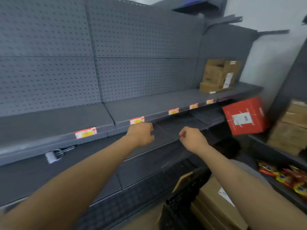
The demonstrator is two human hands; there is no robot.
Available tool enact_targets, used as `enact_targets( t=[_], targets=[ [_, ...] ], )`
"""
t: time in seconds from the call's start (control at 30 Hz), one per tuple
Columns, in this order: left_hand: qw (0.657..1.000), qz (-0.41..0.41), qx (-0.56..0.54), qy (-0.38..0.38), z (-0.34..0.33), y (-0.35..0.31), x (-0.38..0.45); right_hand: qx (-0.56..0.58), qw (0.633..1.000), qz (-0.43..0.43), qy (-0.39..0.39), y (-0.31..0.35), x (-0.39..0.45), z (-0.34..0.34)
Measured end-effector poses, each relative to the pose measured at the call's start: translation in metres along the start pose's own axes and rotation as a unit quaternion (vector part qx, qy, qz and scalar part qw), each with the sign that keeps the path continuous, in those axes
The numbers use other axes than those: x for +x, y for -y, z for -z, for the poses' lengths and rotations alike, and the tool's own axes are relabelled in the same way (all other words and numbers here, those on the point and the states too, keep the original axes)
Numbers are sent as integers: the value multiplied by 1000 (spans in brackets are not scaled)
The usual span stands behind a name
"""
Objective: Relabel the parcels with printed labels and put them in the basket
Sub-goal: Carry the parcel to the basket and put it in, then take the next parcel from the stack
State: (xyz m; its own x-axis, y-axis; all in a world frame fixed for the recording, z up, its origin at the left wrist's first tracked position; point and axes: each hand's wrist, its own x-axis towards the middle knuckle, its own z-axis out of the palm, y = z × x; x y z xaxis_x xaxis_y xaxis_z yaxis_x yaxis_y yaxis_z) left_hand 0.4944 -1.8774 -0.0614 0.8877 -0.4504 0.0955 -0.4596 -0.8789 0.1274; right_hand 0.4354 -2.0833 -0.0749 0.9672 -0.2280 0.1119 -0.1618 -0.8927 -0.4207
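Shelving point(149, 103): grey pegboard unit, price tags along the edges.
Brown boxes point(219, 75): stacked on the upper shelf, far right; stiff card, probably light.
Red parcel point(245, 116): tilted off the shelf end, white label facing out; rigid, best taken by opposite sides.
Basket point(184, 195): black, on the floor below, a labelled carton beside it.
Snack packets point(285, 176): lower right.
Left hand point(141, 134), right hand point(193, 138): both loosely curled, holding nothing, well apart from the parcel.
Scraper-like tool point(57, 154): lower shelf, left.
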Motion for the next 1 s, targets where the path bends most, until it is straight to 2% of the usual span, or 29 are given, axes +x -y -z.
enact_targets(
  t=[0.1,0.23,0.4,0.6,0.67,0.93,1.0],
  targets=[
    [995,95,4,-15,17,79,-70,-7,995,90,37,96,-10,-40],
    [972,229,-3,-51,44,180,-187,2,972,219,84,234,-47,-102],
    [916,393,14,-76,77,287,-369,23,911,375,171,418,-142,-182],
    [816,567,43,-107,103,367,-577,57,799,541,256,601,-296,-259],
    [776,618,43,-117,108,383,-636,55,756,599,258,648,-345,-280],
    [627,768,22,-129,111,428,-811,57,608,733,299,791,-487,-337],
    [590,796,16,-134,112,438,-841,53,584,748,312,821,-510,-347]
  ],
)
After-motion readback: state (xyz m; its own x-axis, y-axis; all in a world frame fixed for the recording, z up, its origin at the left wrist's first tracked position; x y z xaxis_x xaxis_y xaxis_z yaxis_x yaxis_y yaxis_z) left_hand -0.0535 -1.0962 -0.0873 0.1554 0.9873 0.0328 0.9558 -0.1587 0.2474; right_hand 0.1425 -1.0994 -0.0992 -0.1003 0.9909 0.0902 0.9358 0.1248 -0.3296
